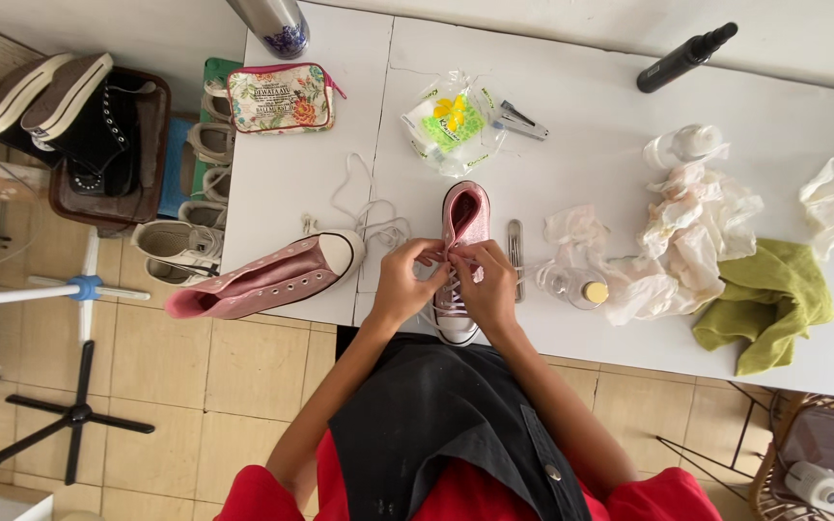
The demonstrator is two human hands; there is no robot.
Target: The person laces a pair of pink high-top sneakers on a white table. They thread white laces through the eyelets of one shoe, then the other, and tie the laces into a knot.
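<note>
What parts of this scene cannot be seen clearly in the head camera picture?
- Lace ends and eyelets of the pink shoe: hidden behind the left hand and right hand.
- Fingertip grip: too small to tell.
- Metal bottle: cut off by the top edge.
- Clear bottle: partly under crumpled tissue.
- Wicker basket: cut off at the right corner.

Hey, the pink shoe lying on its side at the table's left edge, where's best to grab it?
Probably by the open ankle collar of the pink shoe, from the floor side: that end overhangs the table edge, free of the loose lace at its toe.
</note>
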